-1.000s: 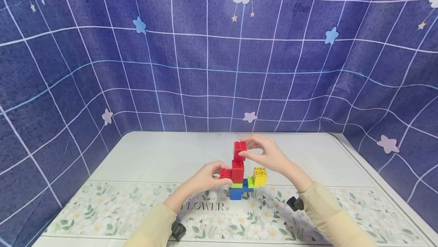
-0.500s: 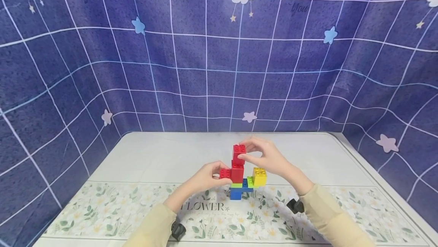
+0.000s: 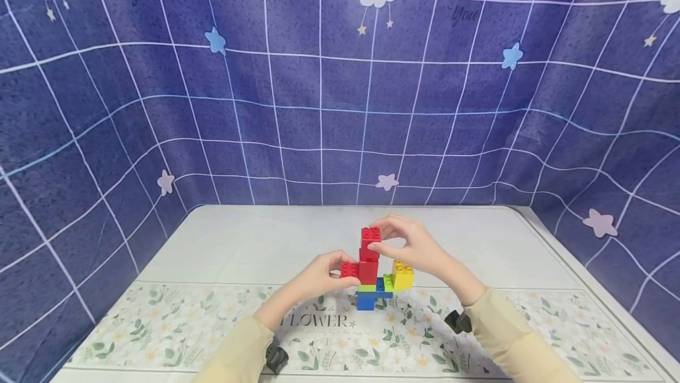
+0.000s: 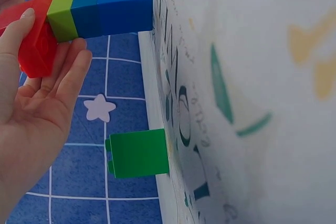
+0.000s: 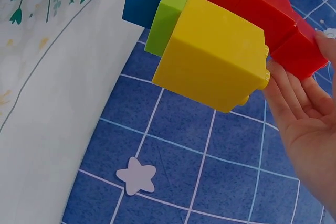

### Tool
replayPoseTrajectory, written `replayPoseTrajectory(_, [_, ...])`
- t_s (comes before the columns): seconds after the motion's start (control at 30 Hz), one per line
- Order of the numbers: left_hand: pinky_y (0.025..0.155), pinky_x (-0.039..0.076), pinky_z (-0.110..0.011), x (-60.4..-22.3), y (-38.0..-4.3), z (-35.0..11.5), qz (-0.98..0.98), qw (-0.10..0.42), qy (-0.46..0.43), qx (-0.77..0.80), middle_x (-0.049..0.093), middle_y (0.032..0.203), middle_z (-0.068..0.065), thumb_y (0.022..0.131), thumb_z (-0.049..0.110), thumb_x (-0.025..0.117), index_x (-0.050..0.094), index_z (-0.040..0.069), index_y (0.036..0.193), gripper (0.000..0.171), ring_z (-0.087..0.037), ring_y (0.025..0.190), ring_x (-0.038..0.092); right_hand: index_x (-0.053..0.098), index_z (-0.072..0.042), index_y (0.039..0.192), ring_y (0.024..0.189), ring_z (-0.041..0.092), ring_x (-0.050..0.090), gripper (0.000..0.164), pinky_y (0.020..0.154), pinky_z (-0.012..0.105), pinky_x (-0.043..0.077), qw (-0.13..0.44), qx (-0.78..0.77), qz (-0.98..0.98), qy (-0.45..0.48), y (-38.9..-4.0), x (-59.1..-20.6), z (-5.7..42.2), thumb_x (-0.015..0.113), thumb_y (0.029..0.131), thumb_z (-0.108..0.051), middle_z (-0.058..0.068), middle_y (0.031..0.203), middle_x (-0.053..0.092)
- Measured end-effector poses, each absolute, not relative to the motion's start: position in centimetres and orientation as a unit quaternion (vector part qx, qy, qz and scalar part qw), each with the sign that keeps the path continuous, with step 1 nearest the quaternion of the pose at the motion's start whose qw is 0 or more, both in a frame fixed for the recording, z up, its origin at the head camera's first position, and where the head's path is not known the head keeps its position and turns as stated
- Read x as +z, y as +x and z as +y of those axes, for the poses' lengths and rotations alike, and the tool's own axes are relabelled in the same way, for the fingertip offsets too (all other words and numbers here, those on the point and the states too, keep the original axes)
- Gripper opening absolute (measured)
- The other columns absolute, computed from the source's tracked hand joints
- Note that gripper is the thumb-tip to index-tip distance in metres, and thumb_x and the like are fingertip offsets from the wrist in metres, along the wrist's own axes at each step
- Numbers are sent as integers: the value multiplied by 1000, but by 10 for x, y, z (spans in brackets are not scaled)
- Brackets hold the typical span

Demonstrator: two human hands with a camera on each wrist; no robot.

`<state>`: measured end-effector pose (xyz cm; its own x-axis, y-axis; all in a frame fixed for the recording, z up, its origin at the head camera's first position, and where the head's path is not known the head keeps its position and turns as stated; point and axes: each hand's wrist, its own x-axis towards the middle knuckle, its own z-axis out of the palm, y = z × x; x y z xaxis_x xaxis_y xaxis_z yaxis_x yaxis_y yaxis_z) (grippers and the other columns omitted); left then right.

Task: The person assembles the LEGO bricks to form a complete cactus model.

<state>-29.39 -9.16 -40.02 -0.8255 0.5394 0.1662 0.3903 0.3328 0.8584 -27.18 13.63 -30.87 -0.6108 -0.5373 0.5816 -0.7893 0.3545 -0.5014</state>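
Observation:
A figure of toy building bricks stands on the table, a blue brick (image 3: 365, 302) at its foot. Above come a flat blue layer and a lime brick (image 3: 366, 288), then a red brick (image 3: 368, 274). My right hand (image 3: 417, 246) pinches the top red brick (image 3: 370, 234) between thumb and fingers, right on the red brick below. At the left side my left hand (image 3: 317, 275) holds a smaller red brick (image 3: 349, 269) that juts out. On the right arm of the figure, a yellow brick (image 5: 210, 51) sits over a lime brick (image 5: 170, 17).
A loose green brick (image 4: 139, 153) rests on the table in the left wrist view. The white table (image 3: 265, 235) has a flower-printed strip along the front. A dark blue gridded curtain (image 3: 297, 123) closes off the back and sides.
My right hand has lowered the top red brick, so its top sits nearer the red brick beneath. My left hand has stayed in place on the side red brick.

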Motion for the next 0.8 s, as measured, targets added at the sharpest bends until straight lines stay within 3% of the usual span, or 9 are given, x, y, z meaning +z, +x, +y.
replayPoseTrajectory(0.8, [83,55,-27,-399,-293,-91,813,74,284,503,67,103,0,81,27,74,61,13,104,29,-21,108,61,63,4,107,80,21,65,29,79,41,56,149,403,-807,405,-264,-305,134,72,79,-1,13,95,67])
